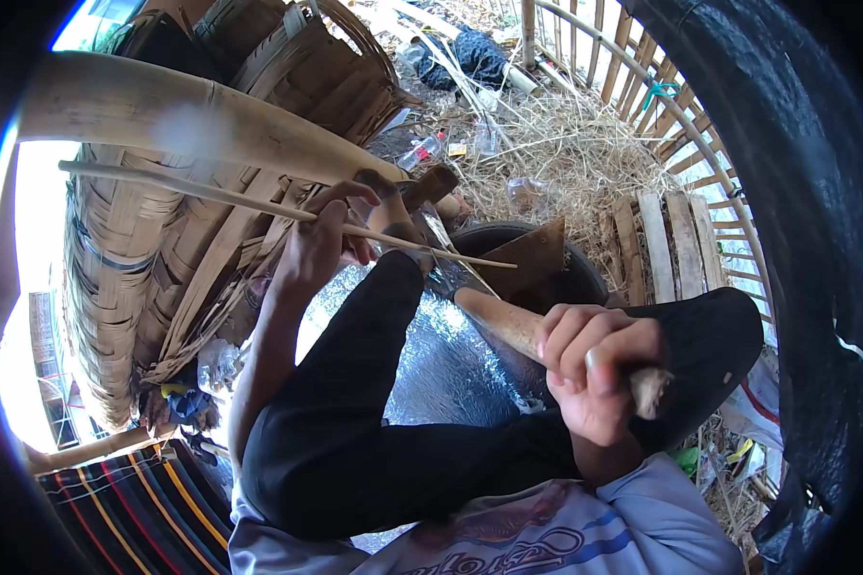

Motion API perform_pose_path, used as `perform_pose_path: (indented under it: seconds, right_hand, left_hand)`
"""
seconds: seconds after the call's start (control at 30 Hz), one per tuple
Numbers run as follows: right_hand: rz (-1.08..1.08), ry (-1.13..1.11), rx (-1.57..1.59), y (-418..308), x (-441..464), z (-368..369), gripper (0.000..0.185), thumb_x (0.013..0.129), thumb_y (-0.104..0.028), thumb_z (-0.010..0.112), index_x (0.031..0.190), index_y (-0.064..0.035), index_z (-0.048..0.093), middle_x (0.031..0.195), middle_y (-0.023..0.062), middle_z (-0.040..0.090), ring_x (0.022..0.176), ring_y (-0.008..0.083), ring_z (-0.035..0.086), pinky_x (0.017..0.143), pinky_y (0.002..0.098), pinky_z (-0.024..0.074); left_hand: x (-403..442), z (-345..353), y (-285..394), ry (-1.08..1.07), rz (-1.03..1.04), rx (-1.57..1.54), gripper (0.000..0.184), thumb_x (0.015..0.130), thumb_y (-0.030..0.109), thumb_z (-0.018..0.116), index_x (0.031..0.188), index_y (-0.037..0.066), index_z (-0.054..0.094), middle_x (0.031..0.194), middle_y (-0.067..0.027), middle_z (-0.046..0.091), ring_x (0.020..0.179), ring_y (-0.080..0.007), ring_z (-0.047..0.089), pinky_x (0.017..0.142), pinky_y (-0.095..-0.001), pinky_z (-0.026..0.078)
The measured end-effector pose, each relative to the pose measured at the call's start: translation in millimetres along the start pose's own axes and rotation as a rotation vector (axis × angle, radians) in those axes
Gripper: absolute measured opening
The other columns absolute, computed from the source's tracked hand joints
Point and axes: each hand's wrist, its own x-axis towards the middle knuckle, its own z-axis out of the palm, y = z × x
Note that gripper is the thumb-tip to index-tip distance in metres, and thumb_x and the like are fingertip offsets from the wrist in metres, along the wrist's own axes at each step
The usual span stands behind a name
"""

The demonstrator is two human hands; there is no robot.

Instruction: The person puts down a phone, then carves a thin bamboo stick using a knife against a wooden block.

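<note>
My left hand [324,235] is closed around a thin, pale bamboo stick [201,194], which slants across from the upper left to the middle. My right hand [599,359] grips the long wooden handle [497,321] of a knife. Its narrow blade [478,278] runs up and left from the handle, near the stick's right end. Whether the edge touches the stick, I cannot tell. Just past my left hand, a brown wooden piece [390,213] rests by the end of a thick bamboo pole [268,123]. My bent knee [393,278] lies under the stick.
A dark round tub [580,273] with a brown board [532,259] stands ahead. Woven bamboo baskets [115,278] fill the left. Dry straw [566,144] and plastic bottles [424,150] litter the ground. Wooden slats [676,244] and a bamboo fence [642,77] lie to the right, beside dark sheeting [796,192].
</note>
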Motion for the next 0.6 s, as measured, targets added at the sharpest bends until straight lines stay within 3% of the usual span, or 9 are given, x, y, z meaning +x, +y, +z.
perform_pose_path:
  seconds: [0.07,0.1,0.2,0.33,0.47,0.6]
  right_hand:
    - [-0.022,-0.077,-0.04,6,-4,0,0.01,0.08,-0.003,0.061,0.083,-0.0016,0.051,0.06,0.0042,0.054,0.05,0.0172,0.056,0.051,0.0323,0.0498]
    - [-0.024,-0.064,-0.052,12,-7,2,0.009,0.078,-0.001,0.06,0.081,-0.0013,0.051,0.06,0.0042,0.054,0.049,0.0172,0.056,0.049,0.0319,0.0494]
    - [-0.056,-0.069,-0.042,11,-5,8,0.01,0.076,0.0,0.06,0.078,-0.0016,0.051,0.058,0.0045,0.055,0.048,0.0173,0.056,0.049,0.0319,0.0496]
    - [-0.048,-0.116,-0.081,-10,4,16,0.009,0.076,0.001,0.06,0.078,-0.0011,0.051,0.058,0.0059,0.055,0.048,0.0179,0.057,0.048,0.0321,0.0497]
    - [-0.069,-0.117,-0.058,4,-2,11,0.009,0.076,0.001,0.059,0.08,-0.0007,0.051,0.058,0.0061,0.055,0.048,0.0188,0.057,0.048,0.0334,0.0497]
    - [-0.071,-0.082,-0.034,-14,5,17,0.009,0.077,-0.001,0.06,0.078,-0.0017,0.051,0.057,0.0057,0.055,0.048,0.0182,0.056,0.049,0.0342,0.0506]
  left_hand:
    - [2,5,1,0.012,0.107,0.056,0.034,0.091,0.014,0.027,0.097,-0.005,0.055,0.086,-0.0149,0.062,0.054,-0.0151,0.059,0.055,-0.0286,0.051]
    - [4,5,2,0.045,0.076,0.083,0.035,0.09,0.015,0.028,0.098,-0.003,0.056,0.064,-0.0124,0.059,0.051,-0.0155,0.059,0.054,-0.0286,0.05]
    - [6,2,-1,0.111,0.004,-0.016,0.035,0.089,0.016,0.029,0.096,-0.003,0.058,0.052,-0.0097,0.054,0.049,-0.0159,0.058,0.052,-0.0283,0.049]
    - [1,5,2,0.06,0.015,-0.011,0.034,0.089,0.015,0.03,0.096,-0.003,0.057,0.057,-0.0112,0.056,0.048,-0.0161,0.058,0.052,-0.029,0.05]
    - [11,3,-2,0.122,0.072,0.101,0.034,0.088,0.015,0.029,0.097,-0.002,0.057,0.051,-0.0111,0.052,0.049,-0.0171,0.058,0.052,-0.0308,0.05]
    - [11,3,1,0.086,0.006,-0.037,0.031,0.089,0.013,0.03,0.091,-0.005,0.055,0.077,-0.0162,0.06,0.05,-0.0166,0.058,0.051,-0.03,0.051]
